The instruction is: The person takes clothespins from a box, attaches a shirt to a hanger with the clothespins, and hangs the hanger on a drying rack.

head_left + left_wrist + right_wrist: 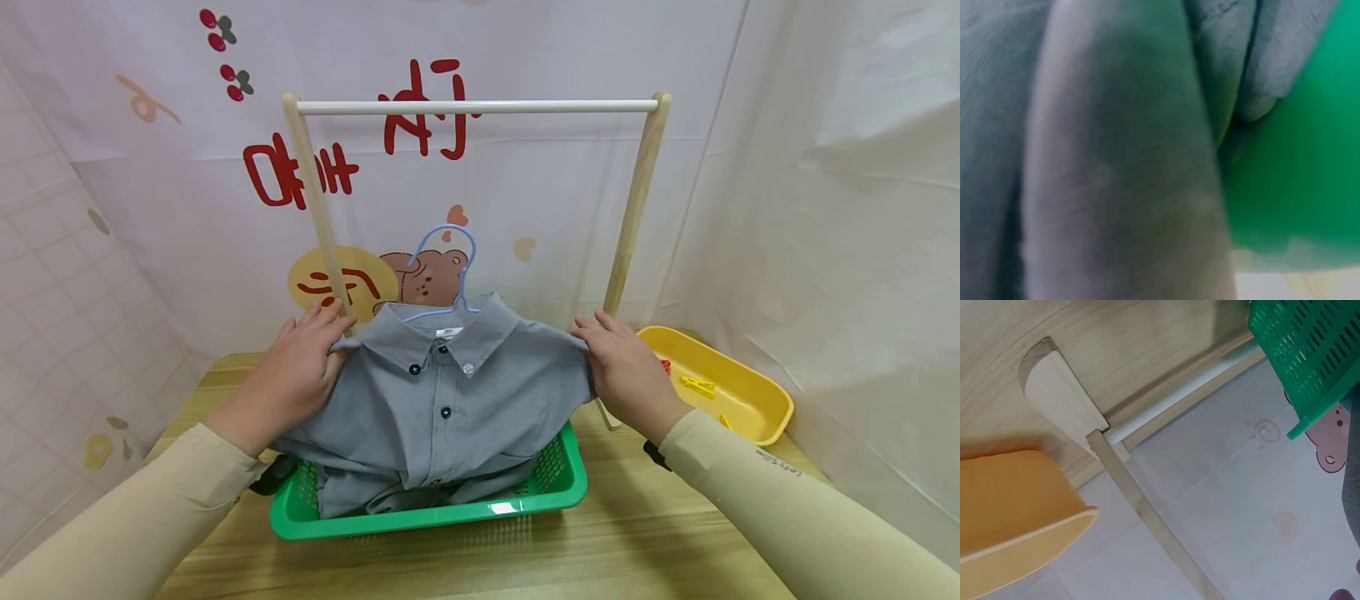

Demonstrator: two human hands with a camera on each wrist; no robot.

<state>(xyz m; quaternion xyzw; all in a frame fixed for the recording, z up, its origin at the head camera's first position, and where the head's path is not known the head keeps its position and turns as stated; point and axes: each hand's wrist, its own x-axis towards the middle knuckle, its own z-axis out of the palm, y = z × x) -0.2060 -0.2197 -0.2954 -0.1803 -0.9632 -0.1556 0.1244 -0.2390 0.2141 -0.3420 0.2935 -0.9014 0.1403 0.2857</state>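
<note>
A grey button-up shirt [487, 392] with a collar and dark buttons is spread above a green basket [427, 523], its lower part bunched inside. A light blue hanger [470, 258] sits in the collar, its hook standing up and its arms mostly hidden in the shirt. My left hand [296, 375] holds the shirt at the shoulder on the left. At the opposite shoulder my right hand [626, 371] holds the cloth; the thumbs are hidden. Blurred grey cloth [1116, 156] fills most of the left wrist view. Fingertips [1340, 594] barely show in the right wrist view.
Behind the basket stands a wooden rack [633, 200] with a white crossbar [480, 107]. A yellow tray [750, 396] holding clothespins [697, 386] sits on the right of the wooden table [637, 517]. Printed cloth [562, 50] hangs around the back and sides.
</note>
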